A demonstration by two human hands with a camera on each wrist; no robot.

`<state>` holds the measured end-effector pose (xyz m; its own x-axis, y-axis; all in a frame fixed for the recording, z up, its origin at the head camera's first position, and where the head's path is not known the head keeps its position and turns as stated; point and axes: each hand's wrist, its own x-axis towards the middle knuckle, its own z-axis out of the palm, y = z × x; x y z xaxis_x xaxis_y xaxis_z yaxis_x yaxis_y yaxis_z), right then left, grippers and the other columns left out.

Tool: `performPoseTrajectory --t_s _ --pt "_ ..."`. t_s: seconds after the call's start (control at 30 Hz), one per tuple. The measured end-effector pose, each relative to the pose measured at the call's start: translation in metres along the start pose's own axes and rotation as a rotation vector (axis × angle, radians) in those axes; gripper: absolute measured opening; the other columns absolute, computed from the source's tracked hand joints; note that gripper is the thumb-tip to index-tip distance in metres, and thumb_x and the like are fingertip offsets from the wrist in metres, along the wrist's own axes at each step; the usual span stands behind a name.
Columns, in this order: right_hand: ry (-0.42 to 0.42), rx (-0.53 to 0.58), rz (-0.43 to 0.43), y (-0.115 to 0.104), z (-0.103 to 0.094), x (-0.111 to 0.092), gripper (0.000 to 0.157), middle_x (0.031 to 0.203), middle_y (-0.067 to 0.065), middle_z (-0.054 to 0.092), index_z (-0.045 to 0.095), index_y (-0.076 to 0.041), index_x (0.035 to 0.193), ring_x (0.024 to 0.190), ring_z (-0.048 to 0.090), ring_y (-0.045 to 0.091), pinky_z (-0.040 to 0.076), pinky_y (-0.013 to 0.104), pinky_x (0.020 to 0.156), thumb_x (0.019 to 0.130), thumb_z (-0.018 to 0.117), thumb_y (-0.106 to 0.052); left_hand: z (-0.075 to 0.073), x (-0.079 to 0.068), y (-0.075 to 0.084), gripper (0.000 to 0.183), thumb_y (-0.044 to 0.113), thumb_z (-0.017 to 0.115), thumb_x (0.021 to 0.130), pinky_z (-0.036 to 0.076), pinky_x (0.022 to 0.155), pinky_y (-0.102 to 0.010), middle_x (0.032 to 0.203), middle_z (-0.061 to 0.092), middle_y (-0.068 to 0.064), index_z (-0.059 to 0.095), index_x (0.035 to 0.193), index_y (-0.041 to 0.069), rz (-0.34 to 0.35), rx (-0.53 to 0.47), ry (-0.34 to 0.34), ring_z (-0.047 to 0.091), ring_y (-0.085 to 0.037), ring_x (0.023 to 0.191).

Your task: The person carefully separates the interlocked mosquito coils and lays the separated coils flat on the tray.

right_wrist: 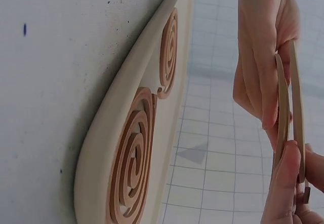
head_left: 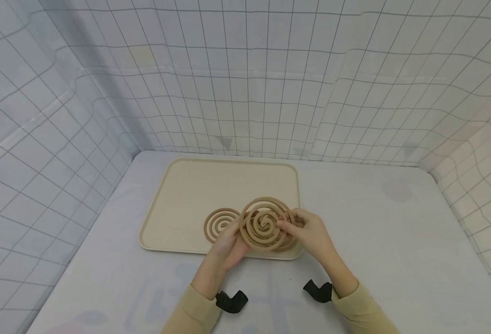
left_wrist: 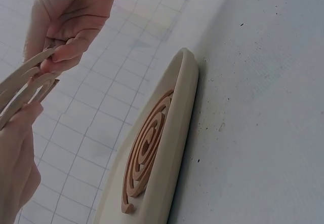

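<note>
- Cloth with a grey grid pattern (head_left: 61, 139) is hanging as the backdrop on all sides of the pale table (head_left: 395, 260).
- A cream rectangular plastic tray (head_left: 187, 185) is lying on the table, with a flat brown spiral coil (head_left: 220, 223) resting in it.
- The left hand (head_left: 228, 243) is gripping the lower left edge of the raised tan double spiral coil (head_left: 265, 223) above the tray's near right part, fingers curled round the rim.
- The right hand (head_left: 309, 232) is pinching the same coil's right side; in the right wrist view its two layers are standing slightly apart.
- Another brown coil (right_wrist: 132, 171) is lying in the tray beneath it.
</note>
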<state>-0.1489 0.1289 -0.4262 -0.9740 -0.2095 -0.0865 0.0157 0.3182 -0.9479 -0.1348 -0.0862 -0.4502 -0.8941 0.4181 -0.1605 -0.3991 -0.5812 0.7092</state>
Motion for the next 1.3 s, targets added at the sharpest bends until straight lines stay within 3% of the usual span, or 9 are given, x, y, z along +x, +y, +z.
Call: performPoseTrajectory --t_s 0.17,0.23,0.43,0.5,0.73,0.93,1.3 --pt "0.023 0.049 0.029 0.001 0.004 0.002 0.026 0.084 0.008 0.073 0.067 0.0 0.1 0.071 0.067 0.011 0.058 0.03 0.068 0.088 0.076 -0.021 0.003 0.0 0.001 0.037 0.017 0.021 0.11 0.043 0.107 -0.025 0.137 0.044 -0.005 0.03 0.143 0.003 0.025 -0.077 0.035 0.051 -0.01 0.126" --pt "0.032 0.082 0.042 0.002 0.006 0.004 0.023 0.082 0.007 0.073 0.067 0.001 0.098 0.07 0.067 0.011 0.059 0.031 0.069 0.089 0.074 -0.018 0.005 -0.001 0.001 0.043 0.013 0.02 0.109 0.039 0.111 -0.027 0.146 0.036 -0.009 0.021 0.15 0.001 0.035 -0.103 0.043 0.044 -0.014 0.135" --pt "0.078 0.225 0.104 0.009 0.012 0.01 0.024 0.088 0.008 0.074 0.065 0.006 0.104 0.073 0.068 0.009 0.06 0.035 0.075 0.09 0.072 -0.012 0.011 0.0 -0.002 0.054 0.005 0.021 0.107 0.021 0.121 -0.046 0.162 0.011 -0.02 0.002 0.158 0.006 0.057 -0.165 0.071 0.015 -0.032 0.151" --pt "0.091 0.277 0.12 0.012 0.015 0.012 0.026 0.093 0.009 0.075 0.064 0.007 0.109 0.075 0.069 0.008 0.06 0.035 0.076 0.091 0.071 -0.01 0.011 0.001 -0.005 0.056 0.004 0.023 0.107 0.024 0.118 -0.049 0.162 0.012 -0.02 0.002 0.158 0.007 0.065 -0.157 0.106 0.017 -0.035 0.15" --pt "0.129 0.422 0.152 0.016 0.027 0.018 0.024 0.097 0.013 0.072 0.057 0.01 0.111 0.073 0.07 0.01 0.06 0.029 0.072 0.093 0.065 -0.001 0.013 0.007 -0.015 0.053 0.003 0.025 0.106 0.035 0.114 -0.043 0.16 0.019 -0.023 0.006 0.156 0.001 0.14 -0.102 0.23 0.024 -0.036 0.148" --pt "0.127 0.459 0.171 0.015 0.035 0.021 0.025 0.095 0.008 0.07 0.053 0.008 0.114 0.072 0.07 0.01 0.06 0.025 0.07 0.093 0.063 0.0 0.019 0.009 -0.019 0.052 0.003 0.023 0.105 0.037 0.113 -0.042 0.158 0.02 -0.029 0.007 0.154 -0.003 0.193 -0.087 0.31 0.025 -0.039 0.147" --pt "0.078 0.569 0.226 0.017 0.034 0.026 0.029 0.094 0.004 0.068 0.046 0.005 0.121 0.077 0.07 0.011 0.059 0.025 0.075 0.095 0.06 0.0 0.014 0.016 -0.012 0.041 -0.004 0.033 0.101 0.048 0.103 -0.034 0.139 0.042 -0.025 0.026 0.141 -0.009 0.256 -0.045 0.488 0.046 -0.035 0.135"
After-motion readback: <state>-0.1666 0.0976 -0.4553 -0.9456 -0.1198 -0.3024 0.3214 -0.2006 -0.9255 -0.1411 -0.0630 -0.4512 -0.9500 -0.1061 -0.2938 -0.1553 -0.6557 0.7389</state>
